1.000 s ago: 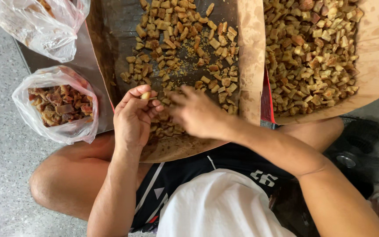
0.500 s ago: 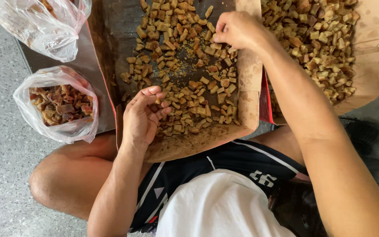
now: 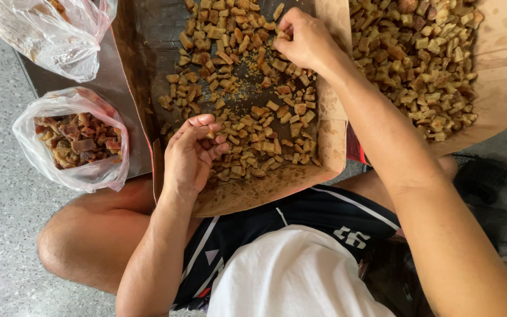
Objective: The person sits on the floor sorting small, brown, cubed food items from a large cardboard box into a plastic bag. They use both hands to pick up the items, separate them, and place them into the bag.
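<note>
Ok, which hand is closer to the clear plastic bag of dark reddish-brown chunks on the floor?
Left. The left hand rests at the near edge of the brown paper tray, just beside the clear plastic bag of dark reddish-brown chunks. The right hand is farther, reaching up the tray.

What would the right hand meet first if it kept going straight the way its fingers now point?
The right hand points up and left across the brown paper-lined tray. Its fingertips are already at the small tan chunks on it, so more of those chunks probably come first; its height above them is unclear.
</note>
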